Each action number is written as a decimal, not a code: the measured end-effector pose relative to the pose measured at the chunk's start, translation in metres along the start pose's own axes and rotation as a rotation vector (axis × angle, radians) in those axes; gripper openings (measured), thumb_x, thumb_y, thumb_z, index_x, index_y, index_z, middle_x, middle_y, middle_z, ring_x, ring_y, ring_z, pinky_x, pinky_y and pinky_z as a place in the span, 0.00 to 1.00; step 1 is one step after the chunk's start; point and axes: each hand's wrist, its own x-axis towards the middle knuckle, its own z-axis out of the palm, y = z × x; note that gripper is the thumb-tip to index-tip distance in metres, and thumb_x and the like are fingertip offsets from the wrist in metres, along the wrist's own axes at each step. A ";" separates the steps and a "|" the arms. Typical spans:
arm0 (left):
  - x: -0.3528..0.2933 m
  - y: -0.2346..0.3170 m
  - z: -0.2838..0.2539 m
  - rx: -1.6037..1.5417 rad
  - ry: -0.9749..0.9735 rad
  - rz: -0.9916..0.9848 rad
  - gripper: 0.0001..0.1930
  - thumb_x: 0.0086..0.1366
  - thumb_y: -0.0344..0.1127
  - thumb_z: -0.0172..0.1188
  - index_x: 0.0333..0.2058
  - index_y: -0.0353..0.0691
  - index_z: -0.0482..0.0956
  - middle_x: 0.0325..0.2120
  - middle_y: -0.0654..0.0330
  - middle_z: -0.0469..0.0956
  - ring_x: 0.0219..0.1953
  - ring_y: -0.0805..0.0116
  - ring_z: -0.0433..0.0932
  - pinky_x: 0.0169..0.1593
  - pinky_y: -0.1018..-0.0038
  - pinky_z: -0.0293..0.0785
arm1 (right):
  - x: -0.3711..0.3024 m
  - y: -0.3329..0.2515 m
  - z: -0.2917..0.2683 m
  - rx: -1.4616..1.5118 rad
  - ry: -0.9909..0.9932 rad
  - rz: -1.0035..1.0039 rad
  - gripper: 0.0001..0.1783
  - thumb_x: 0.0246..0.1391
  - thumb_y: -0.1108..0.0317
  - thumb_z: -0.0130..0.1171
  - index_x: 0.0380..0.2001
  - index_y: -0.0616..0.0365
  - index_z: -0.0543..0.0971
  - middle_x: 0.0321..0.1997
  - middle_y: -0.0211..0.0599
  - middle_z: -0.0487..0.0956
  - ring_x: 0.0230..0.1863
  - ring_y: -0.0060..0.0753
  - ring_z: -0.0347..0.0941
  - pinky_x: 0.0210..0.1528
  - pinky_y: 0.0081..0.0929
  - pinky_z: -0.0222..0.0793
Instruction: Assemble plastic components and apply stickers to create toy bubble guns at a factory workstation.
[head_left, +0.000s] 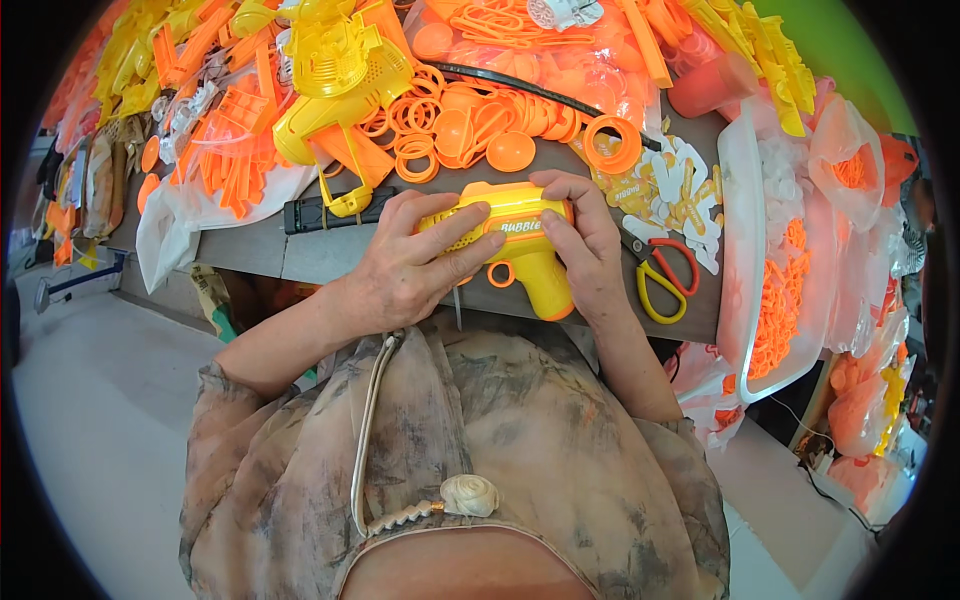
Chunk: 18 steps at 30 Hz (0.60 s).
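Between my two hands is a yellow toy bubble gun (545,275) with an orange trigger and orange trim, held just above the table's near edge. My left hand (415,250) is closed over its left end, with fingers laid across the side. At the other end, my right hand (588,235) grips the body, its thumb pressed on a label on the side. The handle points down toward me. Scissors (668,283) with one red and one yellow handle loop lie on the table, right of my right hand.
Orange rings (415,150) and caps pile up beyond my hands, near yellow gun shells (340,90). A black strip (520,85) crosses the pile. White and yellow stickers (680,190) lie right. A white bin (738,230) holding orange parts stands at the table's right end.
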 end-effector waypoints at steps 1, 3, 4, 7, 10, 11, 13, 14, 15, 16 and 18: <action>0.001 0.001 -0.002 0.003 0.001 0.002 0.25 0.46 0.33 0.63 0.48 0.44 0.76 0.48 0.57 0.70 0.44 0.54 0.68 0.44 0.60 0.66 | -0.001 0.000 0.001 0.000 -0.001 -0.003 0.13 0.55 0.76 0.45 0.45 0.61 0.65 0.54 0.40 0.65 0.53 0.25 0.63 0.56 0.24 0.60; 0.006 0.003 -0.007 -0.039 0.024 -0.084 0.29 0.46 0.35 0.64 0.51 0.43 0.71 0.46 0.53 0.70 0.44 0.53 0.70 0.45 0.63 0.67 | -0.001 0.000 0.002 -0.142 0.009 -0.051 0.16 0.56 0.76 0.45 0.48 0.62 0.64 0.56 0.39 0.64 0.54 0.25 0.62 0.57 0.24 0.59; 0.010 0.004 -0.010 -0.031 0.029 -0.083 0.29 0.46 0.35 0.64 0.51 0.43 0.71 0.46 0.53 0.70 0.44 0.53 0.70 0.45 0.63 0.67 | -0.002 -0.002 0.003 -0.143 0.004 -0.059 0.16 0.56 0.76 0.45 0.48 0.62 0.64 0.56 0.39 0.64 0.54 0.25 0.62 0.57 0.24 0.59; 0.017 -0.001 -0.013 -0.166 -0.163 -0.351 0.34 0.44 0.38 0.67 0.53 0.42 0.67 0.41 0.50 0.72 0.41 0.52 0.72 0.44 0.64 0.68 | -0.005 -0.006 0.004 -0.080 0.012 -0.034 0.20 0.56 0.77 0.46 0.53 0.63 0.62 0.57 0.39 0.64 0.55 0.25 0.62 0.57 0.24 0.58; 0.015 -0.011 -0.009 -0.194 0.024 -0.155 0.37 0.41 0.40 0.69 0.52 0.38 0.67 0.36 0.51 0.73 0.34 0.54 0.74 0.37 0.62 0.68 | -0.005 -0.027 -0.001 -0.021 -0.034 0.059 0.28 0.53 0.74 0.55 0.56 0.63 0.60 0.54 0.39 0.63 0.54 0.26 0.61 0.56 0.24 0.59; 0.014 -0.008 -0.010 -0.182 0.025 -0.158 0.37 0.41 0.40 0.69 0.52 0.38 0.67 0.36 0.51 0.73 0.34 0.54 0.74 0.37 0.62 0.68 | -0.005 -0.036 -0.002 -0.016 -0.043 0.053 0.28 0.53 0.74 0.55 0.56 0.63 0.60 0.54 0.39 0.63 0.54 0.26 0.61 0.56 0.24 0.59; 0.016 0.005 -0.016 -0.080 0.209 -0.080 0.38 0.40 0.40 0.70 0.52 0.37 0.67 0.37 0.51 0.73 0.34 0.55 0.74 0.37 0.63 0.67 | -0.008 -0.057 -0.002 -0.046 -0.139 0.041 0.31 0.50 0.72 0.58 0.57 0.62 0.59 0.53 0.38 0.63 0.54 0.25 0.61 0.56 0.25 0.59; 0.016 0.008 -0.018 -0.098 0.213 -0.099 0.38 0.39 0.40 0.71 0.52 0.37 0.66 0.38 0.52 0.73 0.37 0.55 0.74 0.40 0.63 0.68 | -0.009 -0.063 0.001 -0.171 -0.108 -0.001 0.35 0.46 0.69 0.62 0.56 0.62 0.60 0.50 0.41 0.66 0.51 0.32 0.65 0.54 0.27 0.62; 0.016 0.012 -0.021 -0.089 0.216 -0.100 0.38 0.39 0.40 0.71 0.52 0.37 0.66 0.38 0.52 0.73 0.37 0.55 0.74 0.40 0.63 0.68 | -0.010 -0.066 0.003 -0.169 -0.115 -0.007 0.35 0.46 0.69 0.62 0.56 0.62 0.60 0.50 0.41 0.66 0.51 0.32 0.65 0.54 0.27 0.62; 0.015 0.015 -0.025 -0.247 0.188 -0.178 0.37 0.40 0.40 0.71 0.51 0.36 0.67 0.38 0.51 0.74 0.38 0.52 0.74 0.43 0.63 0.68 | -0.012 -0.068 0.006 -0.464 -0.198 -0.177 0.36 0.44 0.68 0.64 0.56 0.62 0.60 0.49 0.45 0.67 0.50 0.38 0.67 0.52 0.29 0.64; 0.014 0.018 -0.037 -0.467 0.075 -0.234 0.37 0.42 0.40 0.72 0.51 0.34 0.67 0.38 0.51 0.75 0.39 0.51 0.75 0.45 0.63 0.70 | -0.013 -0.072 0.019 -0.801 -0.328 -0.488 0.39 0.39 0.64 0.67 0.53 0.62 0.61 0.47 0.53 0.67 0.46 0.51 0.68 0.46 0.35 0.68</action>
